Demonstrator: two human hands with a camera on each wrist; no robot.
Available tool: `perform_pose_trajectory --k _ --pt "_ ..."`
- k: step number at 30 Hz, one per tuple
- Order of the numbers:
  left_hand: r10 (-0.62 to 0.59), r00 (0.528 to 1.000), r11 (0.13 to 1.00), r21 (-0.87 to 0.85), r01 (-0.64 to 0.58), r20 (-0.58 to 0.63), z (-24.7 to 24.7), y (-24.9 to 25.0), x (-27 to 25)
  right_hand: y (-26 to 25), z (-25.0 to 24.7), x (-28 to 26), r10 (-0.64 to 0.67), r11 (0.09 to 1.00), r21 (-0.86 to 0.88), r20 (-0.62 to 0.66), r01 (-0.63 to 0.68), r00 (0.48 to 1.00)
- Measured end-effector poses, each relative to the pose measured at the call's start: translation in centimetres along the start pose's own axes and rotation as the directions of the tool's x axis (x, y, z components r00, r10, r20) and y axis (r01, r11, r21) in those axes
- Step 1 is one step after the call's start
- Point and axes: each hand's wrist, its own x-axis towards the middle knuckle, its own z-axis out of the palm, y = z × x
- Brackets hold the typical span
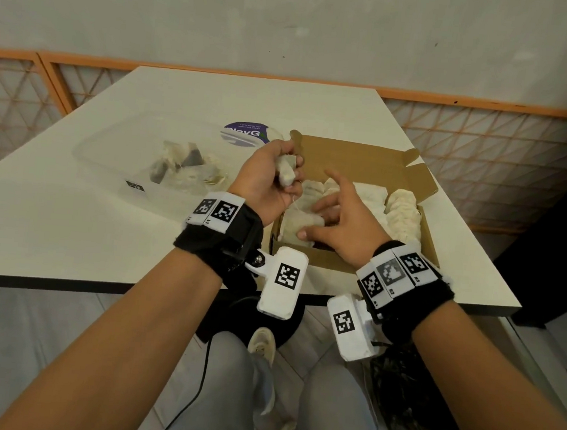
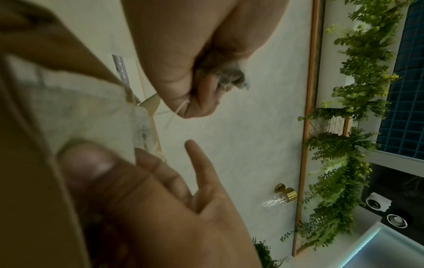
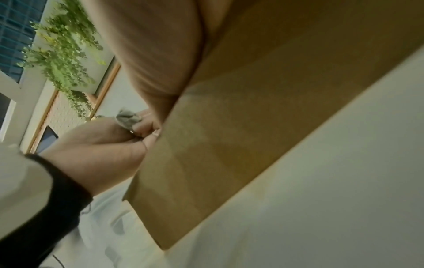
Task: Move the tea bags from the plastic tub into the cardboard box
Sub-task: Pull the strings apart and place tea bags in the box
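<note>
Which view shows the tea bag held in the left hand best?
The head view: the tea bag sits unblocked in the left hand's curled fingers, above the cardboard box. The left wrist view shows its dark end blurred; the right wrist view shows only a small grey tip.

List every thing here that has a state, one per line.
Cardboard box: open, lid flap back, rows of tea bags inside.
Plastic tub: uncovered, some tea bags left.
Tub lid: off, behind the tub.
Left hand: grips a tea bag.
Right hand: open, fingers spread over the box.
</note>
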Motion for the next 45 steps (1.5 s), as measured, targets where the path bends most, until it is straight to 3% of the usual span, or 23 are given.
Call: perform_pose_trajectory --k 4,6,9,13,16,19,22,25,26,28,30,32,35,38,41,45 --pt "-0.035 0.999 0.996 -0.084 0.032 -0.036 -0.1 -0.5 0.2 -0.3 -0.2 -0.4 -0.092 0.978 0.157 -0.259 0.136 0.961" --pt "-0.046 0.996 0.995 -0.093 0.039 -0.077 0.2 -0.7 0.4 -1.0 -0.5 -0.6 -0.100 0.951 0.248 -0.315 0.183 0.944" --pt "-0.064 0.995 0.996 -0.062 0.060 -0.070 1.2 -0.9 0.2 -2.6 -0.9 -0.4 -0.098 0.959 0.236 -0.249 0.158 0.964" --pt "-0.104 0.991 0.994 -0.017 0.106 0.085 1.9 -1.1 0.1 -3.8 -1.6 0.7 -0.095 0.990 0.081 -0.219 0.115 0.971" --pt "-0.096 0.986 0.995 0.048 0.090 0.138 1.6 -0.9 0.2 -3.7 -2.6 1.2 0.028 0.953 0.299 -0.251 0.050 0.967" --pt "-0.073 0.992 0.996 0.052 0.068 0.104 1.0 -0.6 0.3 -3.9 -3.4 1.1 0.147 0.785 0.620 -0.171 -0.010 0.974" --pt "-0.025 0.992 0.982 0.188 0.002 0.124 0.9 -0.7 0.3 -4.1 -3.4 0.7 0.163 0.692 0.720 -0.087 -0.051 0.983" --pt "0.063 0.984 0.941 0.318 -0.115 0.169 1.1 -0.9 0.3 -4.2 -3.1 0.4 0.175 0.752 0.651 -0.048 -0.102 0.983" --pt "0.088 0.984 0.930 0.342 -0.136 0.153 1.2 -0.8 0.3 -4.0 -3.1 0.4 0.175 0.829 0.550 -0.081 -0.102 0.981" --pt "0.137 0.988 0.903 0.401 -0.152 0.066 1.3 -0.6 0.5 -3.6 -3.3 0.3 0.088 0.983 0.178 -0.250 -0.043 0.964" --pt "0.183 0.983 0.855 0.494 -0.156 -0.006 1.3 -0.4 0.7 -3.5 -3.6 -0.1 -0.102 0.988 -0.148 -0.394 0.047 0.913" --pt "0.219 0.976 0.797 0.579 -0.170 -0.016 1.4 -0.4 0.8 -4.0 -3.9 -0.4 -0.209 0.958 -0.269 -0.407 0.102 0.889" --pt "0.204 0.979 0.736 0.655 -0.170 0.024 2.0 -0.6 0.7 -4.8 -4.1 -0.2 -0.199 0.940 -0.327 -0.286 0.100 0.937" --pt "0.095 0.993 0.759 0.639 -0.120 0.075 2.9 -0.7 0.4 -5.2 -4.2 0.3 -0.200 0.917 -0.387 -0.240 0.095 0.950" --pt "0.027 0.998 0.822 0.566 -0.057 0.060 3.1 -0.6 0.4 -4.8 -4.9 1.0 -0.144 0.967 -0.245 -0.287 0.073 0.947" --pt "0.063 0.998 0.874 0.484 -0.046 -0.020 1.8 -0.8 0.5 -3.7 -5.9 1.5 0.039 0.995 -0.076 -0.278 -0.063 0.960"
